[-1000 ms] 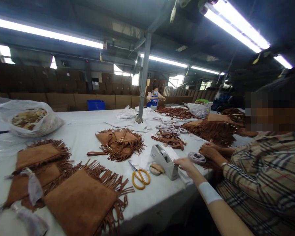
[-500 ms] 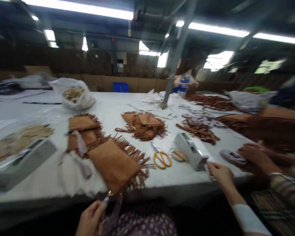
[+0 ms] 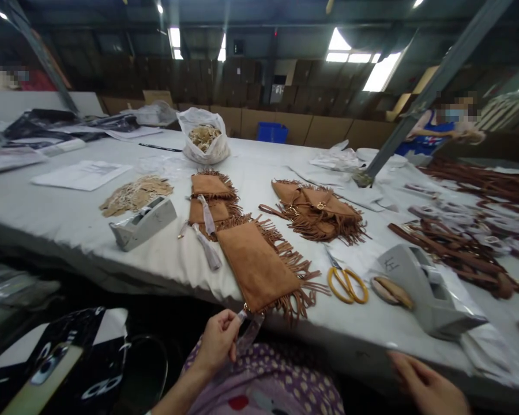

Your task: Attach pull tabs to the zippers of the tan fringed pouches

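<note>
My left hand (image 3: 219, 340) is closed at the table's front edge. It pinches the clear-plastic-wrapped zip pull (image 3: 242, 315) of a brown fringed suede pouch (image 3: 259, 265), which lies flat with its corner at the edge. A loose strip of clear plastic (image 3: 251, 333) hangs beside the fingers. Lower right, my right hand (image 3: 430, 383) is in front of the table below the grey tape dispenser (image 3: 432, 300). Its fingers are pressed together and slightly blurred; anything small between them cannot be made out. Yellow-handled scissors (image 3: 348, 283) lie between pouch and dispenser.
More fringed pouches (image 3: 210, 185) lie behind, with another pile (image 3: 322, 210) to the right. A second tape dispenser (image 3: 145, 222) and beige pieces (image 3: 136, 193) are at left. Brown straps (image 3: 458, 253) cover the right side. A metal post (image 3: 432, 86) rises from the table. A person (image 3: 436, 132) stands beyond.
The view has swung left. My right hand has moved from the end of the tape dispenser toward my lap. My left hand still grips the zip pull.
</note>
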A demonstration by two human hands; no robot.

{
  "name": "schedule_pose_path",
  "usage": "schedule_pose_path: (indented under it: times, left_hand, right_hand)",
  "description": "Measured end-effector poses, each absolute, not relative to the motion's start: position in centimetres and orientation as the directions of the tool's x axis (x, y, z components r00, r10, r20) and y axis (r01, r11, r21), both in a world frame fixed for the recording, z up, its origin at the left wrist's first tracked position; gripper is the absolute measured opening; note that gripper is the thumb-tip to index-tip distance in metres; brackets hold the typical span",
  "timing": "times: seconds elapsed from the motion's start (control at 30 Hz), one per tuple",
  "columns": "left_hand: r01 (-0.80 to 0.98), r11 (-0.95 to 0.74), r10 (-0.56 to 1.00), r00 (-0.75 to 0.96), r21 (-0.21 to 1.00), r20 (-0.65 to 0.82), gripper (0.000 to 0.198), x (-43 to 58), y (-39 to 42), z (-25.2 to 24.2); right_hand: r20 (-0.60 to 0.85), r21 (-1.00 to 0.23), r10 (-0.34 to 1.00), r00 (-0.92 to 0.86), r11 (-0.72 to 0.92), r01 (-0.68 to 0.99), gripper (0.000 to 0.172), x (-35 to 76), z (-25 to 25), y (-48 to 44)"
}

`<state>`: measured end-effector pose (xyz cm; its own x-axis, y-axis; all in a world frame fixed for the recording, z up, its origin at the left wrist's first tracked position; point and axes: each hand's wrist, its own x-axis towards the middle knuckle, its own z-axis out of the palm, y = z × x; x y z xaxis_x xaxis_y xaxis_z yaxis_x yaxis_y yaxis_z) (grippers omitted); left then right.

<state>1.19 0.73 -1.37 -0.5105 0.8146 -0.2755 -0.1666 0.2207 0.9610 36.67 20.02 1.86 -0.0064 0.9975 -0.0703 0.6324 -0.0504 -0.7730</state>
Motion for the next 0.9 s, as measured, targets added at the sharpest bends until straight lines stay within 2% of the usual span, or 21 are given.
schedule_pose_path:
  times: [0.07, 0.1, 0.2, 0.3, 0.4, 0.57, 0.73, 0.9]
  left_hand:
    - [-0.103, 0.242, 0.811, -0.525, 0.965, -0.259, 0.041, 1.3, 0.7, -1.6]
    - [-0.073, 0.249, 0.810, -0.532, 0.966, -0.248, 0.040, 1.4, 0.6, -1.7]
    - [0.019, 0.259, 0.806, -0.555, 0.966, -0.205, 0.038, 1.6, 0.3, -1.5]
    - [0.100, 0.265, 0.800, -0.578, 0.959, -0.161, 0.035, 1.7, 0.0, -1.1]
    - [0.143, 0.262, 0.802, -0.582, 0.955, -0.133, 0.032, 1.7, -0.2, -0.7]
    - [0.182, 0.243, 0.817, -0.568, 0.953, -0.100, 0.029, 1.5, -0.3, -0.3]
    - [0.239, 0.242, 0.829, -0.554, 0.940, -0.072, 0.027, 1.4, -0.3, 0.2]
    - [0.184, 0.238, 0.828, -0.551, 0.954, -0.101, 0.027, 1.3, -0.3, 0.2]
  right_hand:
    - [-0.206, -0.808, 0.948, -0.244, -0.023, 0.589, 0.032, 29.7, 2.7, 15.9]
    - [-0.214, -0.832, 0.906, -0.366, 0.028, 0.554, 0.034, 26.3, 3.2, 14.0]
    - [-0.163, -0.898, 0.798, -0.580, 0.124, 0.423, 0.041, 18.7, 4.2, 10.1]
    - [-0.079, -0.921, 0.738, -0.671, 0.203, 0.332, 0.041, 14.7, 4.3, 8.6]
    - [-0.030, -0.913, 0.714, -0.699, 0.266, 0.310, 0.038, 12.8, 3.7, 8.5]
    - [-0.008, -0.861, 0.745, -0.667, 0.334, 0.384, 0.035, 11.6, 2.4, 8.5]
    - [0.002, -0.826, 0.788, -0.616, 0.348, 0.443, 0.041, 11.2, 1.8, 8.3]
    - [0.004, -0.804, 0.815, -0.579, 0.347, 0.483, 0.039, 11.0, 1.7, 8.1]
